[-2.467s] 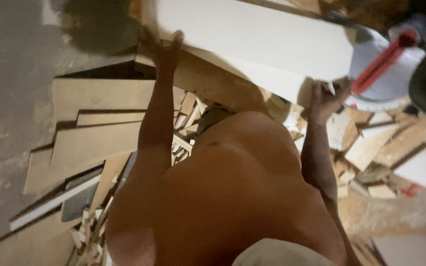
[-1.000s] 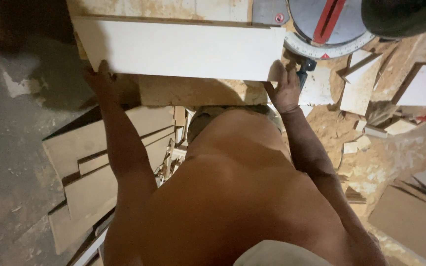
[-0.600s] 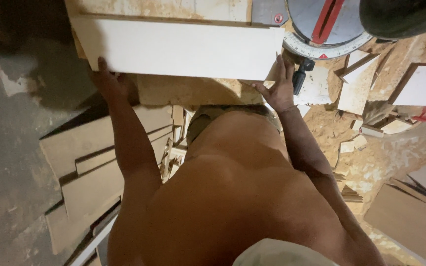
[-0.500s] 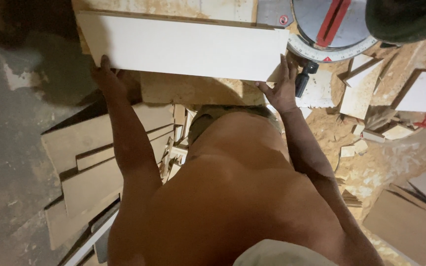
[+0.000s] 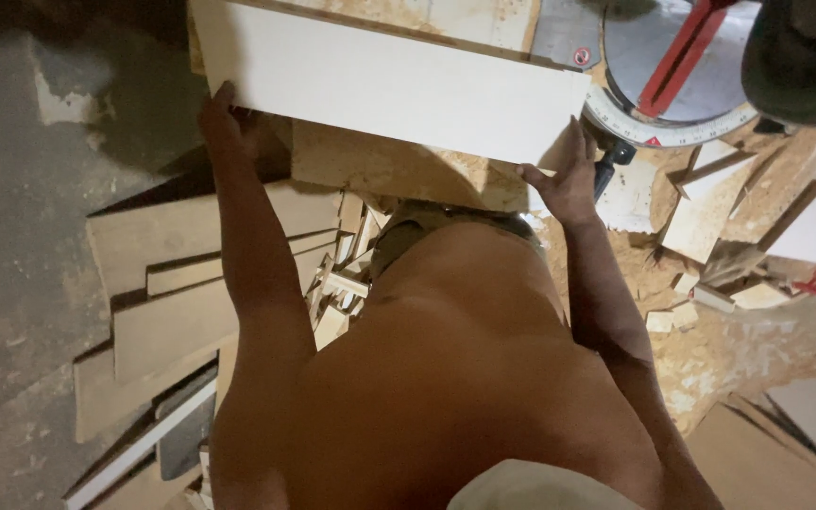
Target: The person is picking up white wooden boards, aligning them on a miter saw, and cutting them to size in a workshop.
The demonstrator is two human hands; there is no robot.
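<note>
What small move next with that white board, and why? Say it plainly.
Probably slide the white board a little further toward the saw's round table. Left hand and right hand grip its near corners, and its right end lies just short of the red saw arm.

White panel (image 5: 389, 90): a long, flat rectangular board, pale cream face, straight clean edges, no visible damage. It is lying flat and slightly slanted across the view, its right end sitting lower than its left. It is spanning the gap between both hands: the left hand (image 5: 224, 123) is touching its near left corner, and the right hand (image 5: 564, 179) is pressing against its near right corner, fingers reaching up along the end edge.
</note>
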